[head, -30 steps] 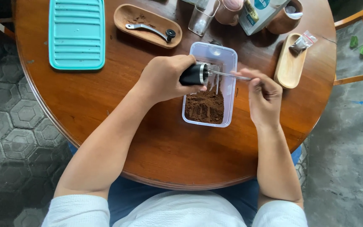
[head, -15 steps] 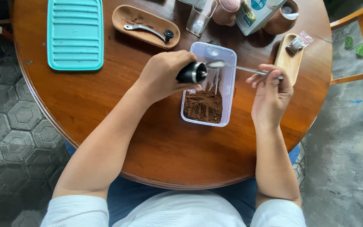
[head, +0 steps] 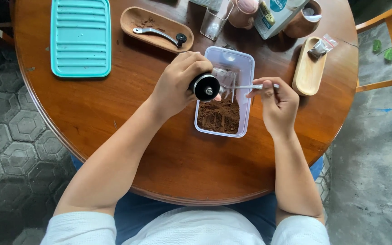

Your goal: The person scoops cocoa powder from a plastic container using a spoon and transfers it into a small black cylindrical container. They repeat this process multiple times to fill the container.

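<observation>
Left hand (head: 178,84) gripped the black grinder (head: 205,87) over the clear container (head: 246,68) of grounds; right hand (head: 277,100) pinched a spoon (head: 250,86) beside it.

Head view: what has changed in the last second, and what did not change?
The right hand drew its thin metal tool out to the right, then pushed it back toward the black grinder part. The left hand keeps gripping that part over the clear plastic container of brown grounds. The teal mat and wooden trays stayed.
</observation>
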